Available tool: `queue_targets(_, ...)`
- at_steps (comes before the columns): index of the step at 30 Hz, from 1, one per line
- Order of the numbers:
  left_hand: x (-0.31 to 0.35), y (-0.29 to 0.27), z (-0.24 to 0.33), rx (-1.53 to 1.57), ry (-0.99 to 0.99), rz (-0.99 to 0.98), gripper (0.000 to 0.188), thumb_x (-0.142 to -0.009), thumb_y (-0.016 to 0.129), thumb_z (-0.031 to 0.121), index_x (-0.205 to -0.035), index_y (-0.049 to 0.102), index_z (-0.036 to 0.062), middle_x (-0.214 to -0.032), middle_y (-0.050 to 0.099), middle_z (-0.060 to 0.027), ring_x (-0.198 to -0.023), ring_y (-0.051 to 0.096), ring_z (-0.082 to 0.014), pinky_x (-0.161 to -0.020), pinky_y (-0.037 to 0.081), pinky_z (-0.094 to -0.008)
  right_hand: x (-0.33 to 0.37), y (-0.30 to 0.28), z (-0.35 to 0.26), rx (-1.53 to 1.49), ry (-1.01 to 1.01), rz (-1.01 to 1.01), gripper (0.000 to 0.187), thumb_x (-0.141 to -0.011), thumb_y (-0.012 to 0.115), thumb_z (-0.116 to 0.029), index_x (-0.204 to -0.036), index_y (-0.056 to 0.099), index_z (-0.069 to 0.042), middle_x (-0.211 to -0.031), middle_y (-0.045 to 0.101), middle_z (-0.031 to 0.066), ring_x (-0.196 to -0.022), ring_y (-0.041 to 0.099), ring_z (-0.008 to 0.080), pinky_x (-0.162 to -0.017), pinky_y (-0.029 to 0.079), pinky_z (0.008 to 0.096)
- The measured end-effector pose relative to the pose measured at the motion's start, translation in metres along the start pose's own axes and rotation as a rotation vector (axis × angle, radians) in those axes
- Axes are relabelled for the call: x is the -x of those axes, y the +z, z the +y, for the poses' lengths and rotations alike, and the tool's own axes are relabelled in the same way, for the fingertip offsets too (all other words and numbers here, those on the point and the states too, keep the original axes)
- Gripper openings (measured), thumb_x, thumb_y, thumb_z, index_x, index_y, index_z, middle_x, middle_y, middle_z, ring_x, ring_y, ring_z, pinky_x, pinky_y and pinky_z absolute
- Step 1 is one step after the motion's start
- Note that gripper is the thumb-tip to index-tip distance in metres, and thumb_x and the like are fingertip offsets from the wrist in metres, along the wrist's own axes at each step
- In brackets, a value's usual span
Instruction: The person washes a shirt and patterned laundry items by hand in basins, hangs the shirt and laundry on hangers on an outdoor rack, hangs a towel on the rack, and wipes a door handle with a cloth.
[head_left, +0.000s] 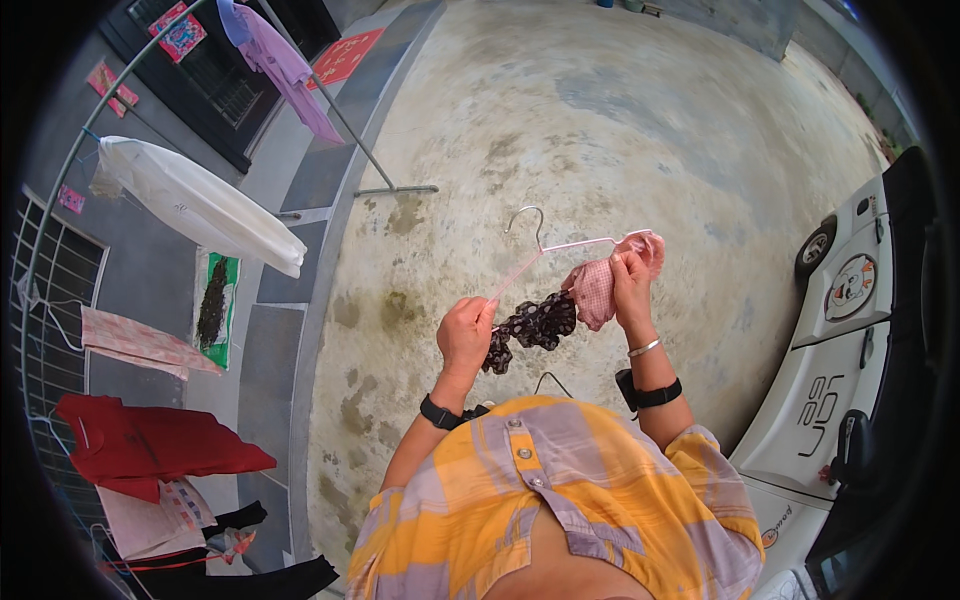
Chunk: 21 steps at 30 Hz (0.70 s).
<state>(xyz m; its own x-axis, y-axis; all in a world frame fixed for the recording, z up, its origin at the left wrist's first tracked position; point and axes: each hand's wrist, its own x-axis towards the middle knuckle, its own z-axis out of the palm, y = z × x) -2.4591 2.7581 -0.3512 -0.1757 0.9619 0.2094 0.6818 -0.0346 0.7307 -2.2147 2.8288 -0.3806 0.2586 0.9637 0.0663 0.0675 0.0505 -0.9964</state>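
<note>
In front of me I hold up a pink clothes hanger [582,244] with a bare metal hook, its hook pointing away from me. My left hand [465,333] is closed round the hanger's left end. The fingers of my right hand [631,287] pinch a pink checked garment [594,295] near the hanger's right end, where part of the pink cloth is bunched over the tip. Between my hands hangs a crumpled black garment with pale dots [541,321]. How it is fixed to the hanger is hard to see.
A metal drying rack [375,163] on the left carries a purple garment [275,62], a white cloth [200,200], a pink checked cloth [140,340] and a red shirt [160,440]. A white vehicle [820,370] stands at the right. Stained concrete ground [480,130] lies below.
</note>
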Motion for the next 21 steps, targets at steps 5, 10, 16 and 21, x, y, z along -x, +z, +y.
queue_targets(5,0.01,0.004,-0.006,-0.021,0.006,-0.03,0.02,-0.079,0.058,0.025,-0.068,0.056,0.008,-0.065,0.051,-0.0081,-0.06,0.051,-0.03,-0.047,0.038,-0.0379,0.02,0.003,-0.016,-0.9,0.612,-0.051,0.036,-0.09,0.04,-0.026,-0.109,0.045,0.005,-0.115,0.05,0.0196,-0.103,0.052,0.028,-0.089,0.044,0.0404)
queue_targets(10,0.011,0.011,-0.006,-0.001,0.011,0.014,0.019,-0.078,0.059,0.025,-0.068,0.056,0.0081,-0.063,0.05,-0.0076,-0.058,0.051,-0.0295,-0.047,0.038,-0.0373,0.021,-0.007,-0.01,-1.035,0.589,-0.141,0.035,-0.088,0.046,-0.019,-0.111,0.045,0.007,-0.111,0.052,0.0184,-0.1,0.053,0.0267,-0.083,0.047,0.0391)
queue_targets(16,0.007,0.006,-0.013,0.006,0.033,0.01,0.018,-0.077,0.059,0.023,-0.068,0.056,0.0071,-0.063,0.05,-0.0079,-0.057,0.051,-0.0283,-0.047,0.038,-0.0363,0.029,-0.027,0.02,-0.57,0.641,-0.239,0.03,-0.082,0.053,-0.007,-0.109,0.048,0.005,-0.104,0.057,0.0138,-0.09,0.058,0.0194,-0.075,0.049,0.0317)
queue_targets(21,0.006,0.005,-0.008,0.047,0.059,-0.041,0.017,-0.077,0.059,0.021,-0.07,0.058,0.0066,-0.063,0.05,-0.0077,-0.057,0.051,-0.0272,-0.047,0.038,-0.0346,0.027,-0.01,-0.006,-0.612,0.375,-0.167,0.029,-0.08,0.052,-0.003,-0.109,0.052,0.001,-0.094,0.06,0.0053,-0.083,0.058,0.014,-0.075,0.046,0.0263)
